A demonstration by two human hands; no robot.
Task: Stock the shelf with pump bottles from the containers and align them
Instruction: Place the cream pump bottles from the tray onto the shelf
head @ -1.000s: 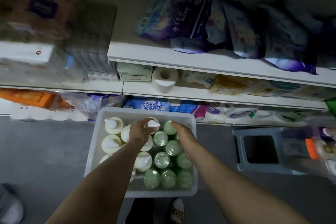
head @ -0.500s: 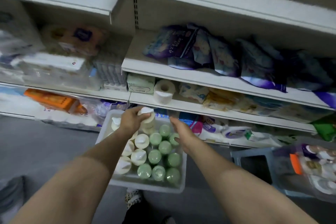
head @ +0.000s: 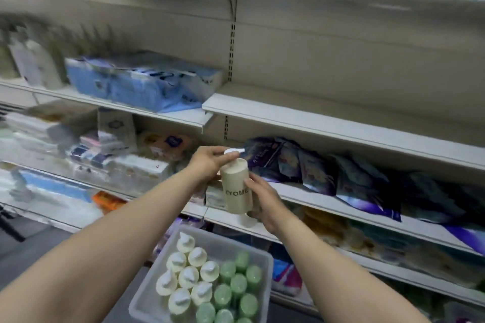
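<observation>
I'm seeing the bare shelf [head: 341,118] lying open past its front edge | the bin [head: 262,257] below carrying eight cream and about eleven green bottles | one cream pump bottle [head: 236,189] hanging upright, left hand [head: 207,165] gripping its neck, right hand [head: 262,202] cupping its base.

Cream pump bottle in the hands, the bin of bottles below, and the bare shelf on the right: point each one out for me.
cream pump bottle [head: 236,191], head view, on its labelled body.
bin [head: 266,257], head view, on its far right rim.
bare shelf [head: 328,123], head view, on its front edge.
</observation>
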